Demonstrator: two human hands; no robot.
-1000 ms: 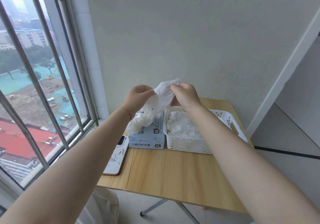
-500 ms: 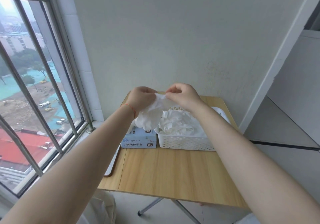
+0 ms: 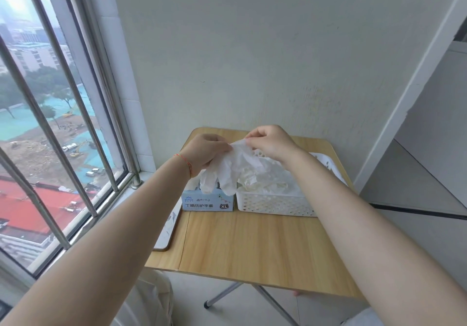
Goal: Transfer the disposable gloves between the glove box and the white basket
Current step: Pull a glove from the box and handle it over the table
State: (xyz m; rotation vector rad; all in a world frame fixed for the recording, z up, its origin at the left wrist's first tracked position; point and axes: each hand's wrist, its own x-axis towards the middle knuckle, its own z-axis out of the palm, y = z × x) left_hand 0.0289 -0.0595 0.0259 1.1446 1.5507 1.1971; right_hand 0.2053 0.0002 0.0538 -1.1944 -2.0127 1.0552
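**Glove held by both hands over box and basket**

Glove (image 3: 232,166): white, translucent, raised above the table. Top edge pinched between both hands; fingers hang down, tips in front of the top of the glove box (image 3: 208,200), far side overlapping the white basket (image 3: 275,203).

Left hand (image 3: 204,152): fingers curled, gripping the glove's left edge. Red cord on the wrist.

Right hand (image 3: 271,142): fingertips pinch the glove's upper right edge, above the basket.

Basket: holds a heap of crumpled white gloves (image 3: 267,183). Stands just right of the box, sides nearly touching.

Box: pale blue, "XL" on near face.

Both on the far part of a wooden table (image 3: 252,245). A phone (image 3: 166,232) lies at its left edge, partly hidden by the left forearm. Barred window (image 3: 58,123) to the left.
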